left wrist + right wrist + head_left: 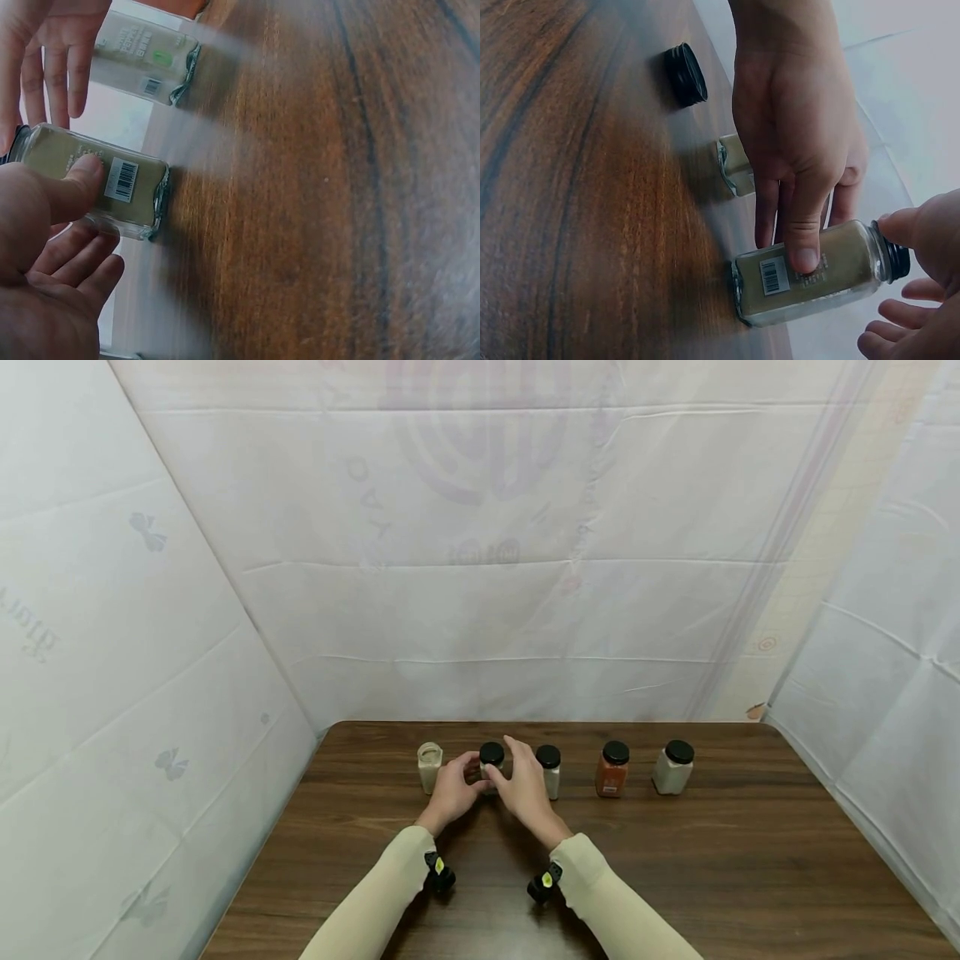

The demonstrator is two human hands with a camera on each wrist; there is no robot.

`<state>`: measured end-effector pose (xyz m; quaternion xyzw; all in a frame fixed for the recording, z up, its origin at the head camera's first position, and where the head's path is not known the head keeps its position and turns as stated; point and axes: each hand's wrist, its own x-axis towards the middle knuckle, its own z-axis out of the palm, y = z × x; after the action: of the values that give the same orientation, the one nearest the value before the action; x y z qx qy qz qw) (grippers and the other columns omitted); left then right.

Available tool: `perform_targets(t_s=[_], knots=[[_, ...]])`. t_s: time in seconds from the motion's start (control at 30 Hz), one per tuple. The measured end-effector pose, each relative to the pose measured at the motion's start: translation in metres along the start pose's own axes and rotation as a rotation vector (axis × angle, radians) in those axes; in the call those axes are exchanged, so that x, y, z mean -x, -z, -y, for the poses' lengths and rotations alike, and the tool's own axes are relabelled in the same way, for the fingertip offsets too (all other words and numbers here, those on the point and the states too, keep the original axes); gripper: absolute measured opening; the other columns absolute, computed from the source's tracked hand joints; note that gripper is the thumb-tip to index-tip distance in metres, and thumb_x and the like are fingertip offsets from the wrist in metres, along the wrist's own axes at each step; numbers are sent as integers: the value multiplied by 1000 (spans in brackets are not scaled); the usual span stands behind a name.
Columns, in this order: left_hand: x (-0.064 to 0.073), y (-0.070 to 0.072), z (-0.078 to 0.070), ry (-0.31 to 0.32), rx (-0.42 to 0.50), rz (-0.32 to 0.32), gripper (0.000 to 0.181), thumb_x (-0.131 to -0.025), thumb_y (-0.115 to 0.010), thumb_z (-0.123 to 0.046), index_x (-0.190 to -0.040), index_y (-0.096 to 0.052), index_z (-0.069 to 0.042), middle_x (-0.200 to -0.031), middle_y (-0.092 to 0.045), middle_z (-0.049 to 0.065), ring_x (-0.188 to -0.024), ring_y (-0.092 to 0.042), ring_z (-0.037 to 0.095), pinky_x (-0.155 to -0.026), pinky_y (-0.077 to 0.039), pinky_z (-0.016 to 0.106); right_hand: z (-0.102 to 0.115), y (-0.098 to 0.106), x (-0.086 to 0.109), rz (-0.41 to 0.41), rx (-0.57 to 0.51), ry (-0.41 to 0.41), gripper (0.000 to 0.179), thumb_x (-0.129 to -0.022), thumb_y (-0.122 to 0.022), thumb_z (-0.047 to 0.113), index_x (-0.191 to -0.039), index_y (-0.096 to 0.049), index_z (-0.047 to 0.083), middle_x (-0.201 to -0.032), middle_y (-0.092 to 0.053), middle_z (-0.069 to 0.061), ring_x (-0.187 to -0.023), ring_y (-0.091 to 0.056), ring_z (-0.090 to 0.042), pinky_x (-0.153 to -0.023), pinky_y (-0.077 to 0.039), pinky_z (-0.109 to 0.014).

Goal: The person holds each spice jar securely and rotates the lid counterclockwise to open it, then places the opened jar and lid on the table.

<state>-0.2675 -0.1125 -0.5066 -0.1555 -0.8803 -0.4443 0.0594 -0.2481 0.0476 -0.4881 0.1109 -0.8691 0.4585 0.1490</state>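
A square glass spice jar (pixel 847 259) with greenish-beige powder, a barcode label and a black lid (pixel 897 261) stands upright on the table. My left hand (pixel 454 789) holds it, thumb (pixel 86 172) across the front and fingers at its side and behind. My right hand (pixel 527 785) is at the jar's other side, its fingers spread apart. In the right wrist view its thumb is at the lid's edge; whether it touches cannot be told. Left of the held jar stands a lidless jar (pixel 430 768) of pale powder.
A loose black lid (pixel 685 75) lies on the wooden table (pixel 750 868). To the right stand three black-lidded jars: a pale one (pixel 552 781) close by, a red-orange one (pixel 611 775) and a whitish one (pixel 670 774). A white sheet wall (pixel 487 610) rises behind.
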Motion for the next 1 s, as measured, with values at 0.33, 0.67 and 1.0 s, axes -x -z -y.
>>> perform_targets(t_s=[0.33,0.67,1.0], knots=[[0,-1,1,-18,0,-15,43,-91,-79,-8,-131,-64,0,-124,-70,20,-113,-70,32,-92,-58,43,1,-1,-2,-12,11,30,55,-96,-76,20,-144,-55,1,-145,-54,-21,-131,-55,-38,-104,-48,-55],[0,0,2,-2,22,-21,44,-90,-80,-9,-130,-65,-2,-124,-71,18,-113,-70,30,-92,-58,40,1,-3,-4,-8,0,38,49,-95,-77,19,-139,-61,4,-140,-58,-18,-127,-54,-41,-104,-45,-59],[-1,0,4,-6,30,-24,43,-91,-79,-9,-131,-64,-2,-126,-69,19,-115,-69,30,-93,-58,40,1,-5,-6,-43,-6,60,46,-94,-77,21,-135,-64,4,-132,-62,-17,-119,-56,-39,-98,-48,-59]])
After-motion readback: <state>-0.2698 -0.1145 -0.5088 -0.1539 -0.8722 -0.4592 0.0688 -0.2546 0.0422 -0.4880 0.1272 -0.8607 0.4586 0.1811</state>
